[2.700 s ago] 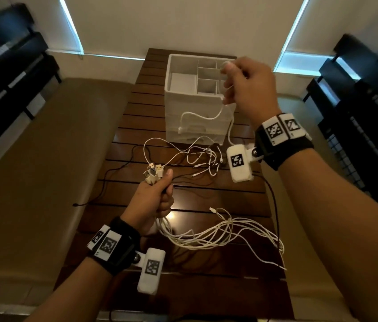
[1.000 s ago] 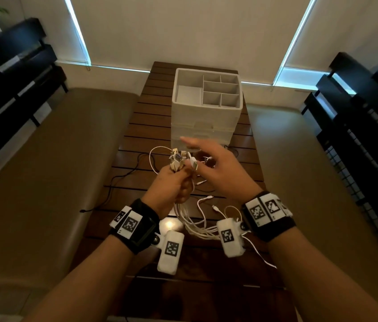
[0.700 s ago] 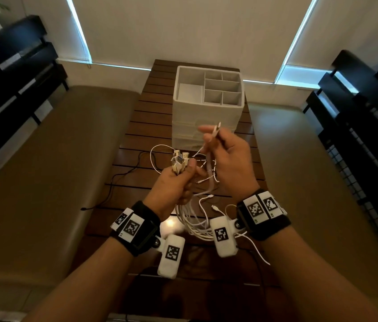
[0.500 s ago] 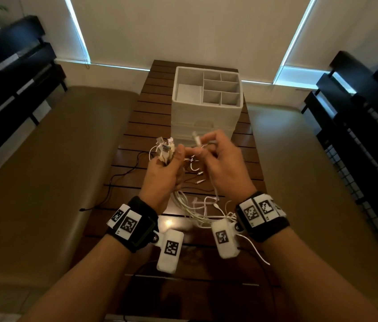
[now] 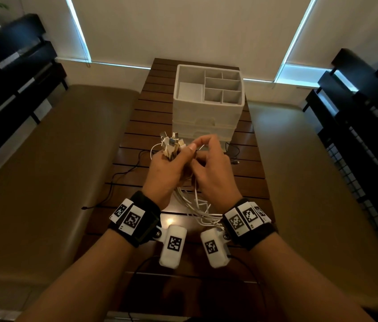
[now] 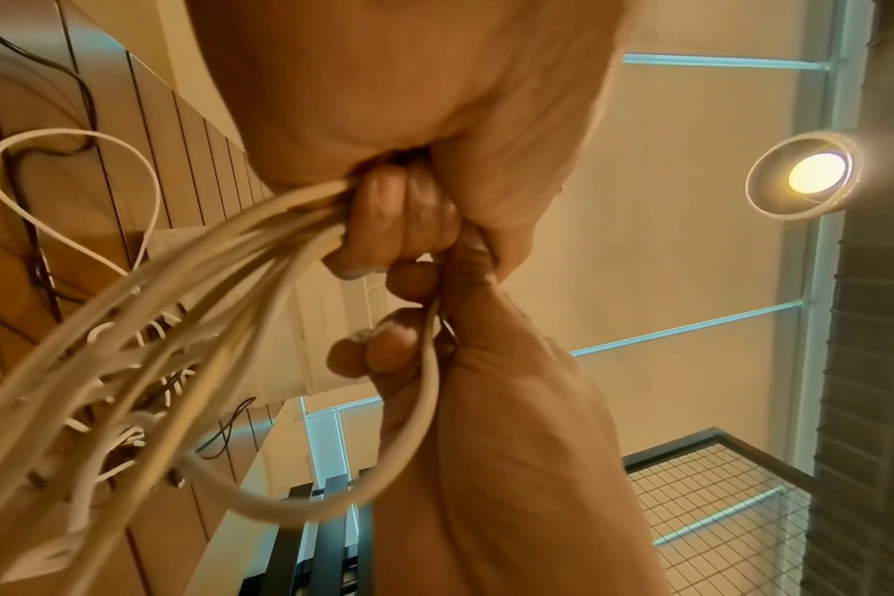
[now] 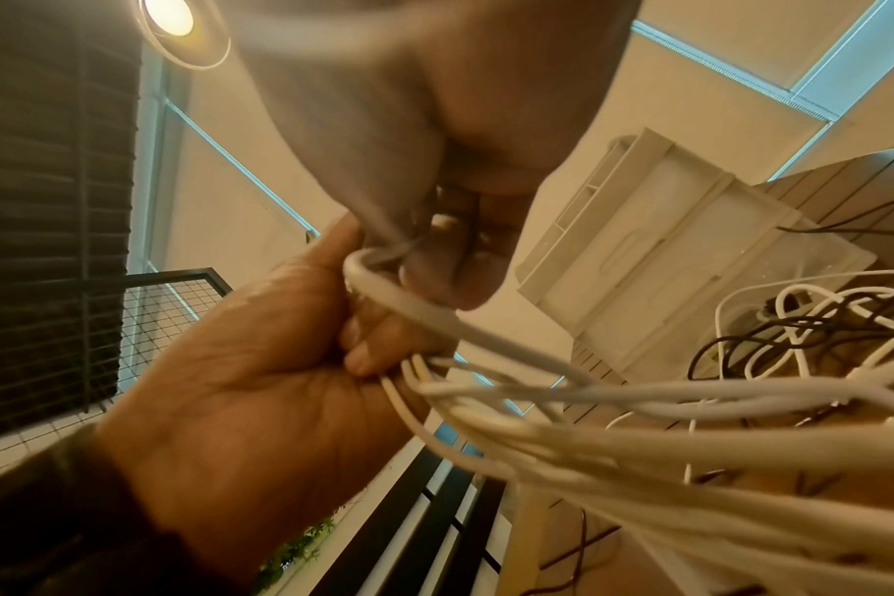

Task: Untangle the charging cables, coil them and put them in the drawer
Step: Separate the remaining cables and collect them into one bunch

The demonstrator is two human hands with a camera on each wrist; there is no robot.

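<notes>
My left hand (image 5: 166,169) grips a bundle of white charging cables (image 5: 193,205) just below their USB plugs (image 5: 171,145), which stick up above the fist. Close beside it, my right hand (image 5: 213,168) pinches one thin white cable (image 5: 200,147) between thumb and forefinger. In the left wrist view the fingers (image 6: 383,226) curl round the white cables (image 6: 205,314). The right wrist view shows one white cable (image 7: 414,310) looping at the fingertips. The white drawer unit (image 5: 206,122) stands behind the hands, its drawers closed.
Black cables (image 5: 116,180) lie loose on the slatted wooden table (image 5: 137,126), one more (image 5: 233,156) near the unit's front right. The unit's top tray (image 5: 209,89) has divided compartments. Padded benches (image 5: 51,159) flank the table on both sides.
My right hand came down from beside the drawer unit, picked up a white cable end and brought it against my left hand. The left fist rose slightly with its bundle.
</notes>
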